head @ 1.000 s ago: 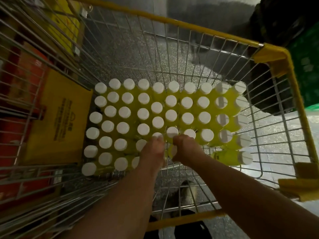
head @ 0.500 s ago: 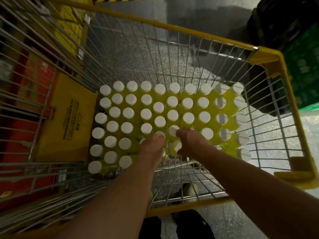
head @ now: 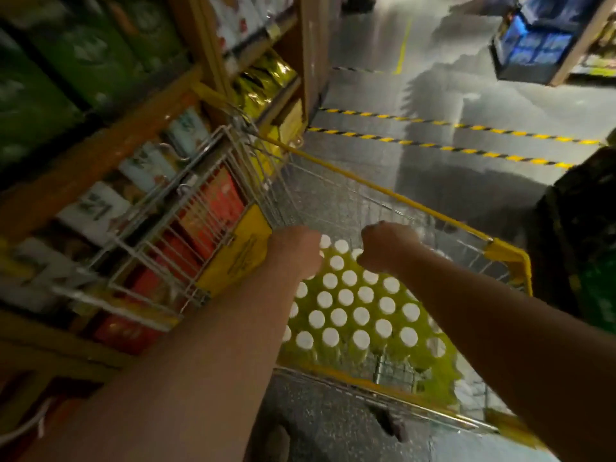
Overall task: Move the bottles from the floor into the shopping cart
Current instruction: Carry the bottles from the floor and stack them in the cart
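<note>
Several yellow bottles with white caps stand upright in tight rows on the bottom of the wire shopping cart, which has a yellow rim. Both my arms reach over the near rim, with the hands above the bottles and not touching them. My left hand is seen from the back of the wrist and its fingers bend down out of sight. My right hand is curled into a fist with nothing visible in it. No bottle on the floor is in view.
Store shelves with boxes and gold bags run close along the cart's left side. A yellow sign panel hangs inside the cart's left wall. Grey floor with yellow-black tape stripes lies ahead. A dark stack stands at the right.
Both hands have lifted off the bottles near the cart's front row and risen above the cart. My view has swung up and left, and the shelves and aisle now show.
</note>
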A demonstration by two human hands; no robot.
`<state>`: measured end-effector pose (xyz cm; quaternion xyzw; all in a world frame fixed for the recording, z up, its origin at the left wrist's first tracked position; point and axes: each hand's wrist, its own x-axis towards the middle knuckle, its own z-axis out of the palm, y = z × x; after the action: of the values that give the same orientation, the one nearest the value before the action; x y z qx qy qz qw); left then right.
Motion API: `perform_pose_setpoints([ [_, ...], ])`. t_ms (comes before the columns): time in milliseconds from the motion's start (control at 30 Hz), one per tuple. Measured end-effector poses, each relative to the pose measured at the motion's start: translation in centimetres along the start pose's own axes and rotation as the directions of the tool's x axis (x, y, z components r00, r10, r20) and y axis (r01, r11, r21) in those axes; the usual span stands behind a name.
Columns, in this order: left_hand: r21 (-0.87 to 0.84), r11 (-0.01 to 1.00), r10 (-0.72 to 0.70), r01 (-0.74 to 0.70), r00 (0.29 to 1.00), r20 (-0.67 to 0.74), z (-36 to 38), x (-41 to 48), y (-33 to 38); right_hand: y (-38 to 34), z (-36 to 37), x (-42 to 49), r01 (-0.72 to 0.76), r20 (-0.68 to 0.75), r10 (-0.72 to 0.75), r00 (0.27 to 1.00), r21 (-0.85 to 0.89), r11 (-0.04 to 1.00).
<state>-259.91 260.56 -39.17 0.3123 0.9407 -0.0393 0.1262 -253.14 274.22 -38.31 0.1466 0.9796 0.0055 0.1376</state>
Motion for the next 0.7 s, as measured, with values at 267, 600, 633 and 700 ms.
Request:
perform_pose_setpoints([
  [267,-0.116,0.938,-0.341,0.327,0.929,-0.140,-6.0,-13.3,-3.3,-7.7,-8.0,-5.6,0.337,-0.124,-0.344,0.931,-0.077,0.938],
  [600,-0.152,0.594,-0.804,0.790,0.584,-0.108,-4.2,-41.9,-13.5,-30.8,-10.3,-22.6,0.783,-0.096,-0.819,0.566,-0.250,0.570],
  [633,-0.155,0.537,-0.844,0.830,0.528,-0.095,-3.6,-45.6,-14.0,-33.1,-9.9,-25.2,0.817,-0.086,-0.856,0.509,-0.264,0.512],
  [700,-0.168,0.402,-0.916,0.900,0.396,-0.069,-2.2,-53.3,-14.8,-37.6,-8.6,-30.9,0.876,-0.069,-0.919,0.389,-0.283,0.391],
])
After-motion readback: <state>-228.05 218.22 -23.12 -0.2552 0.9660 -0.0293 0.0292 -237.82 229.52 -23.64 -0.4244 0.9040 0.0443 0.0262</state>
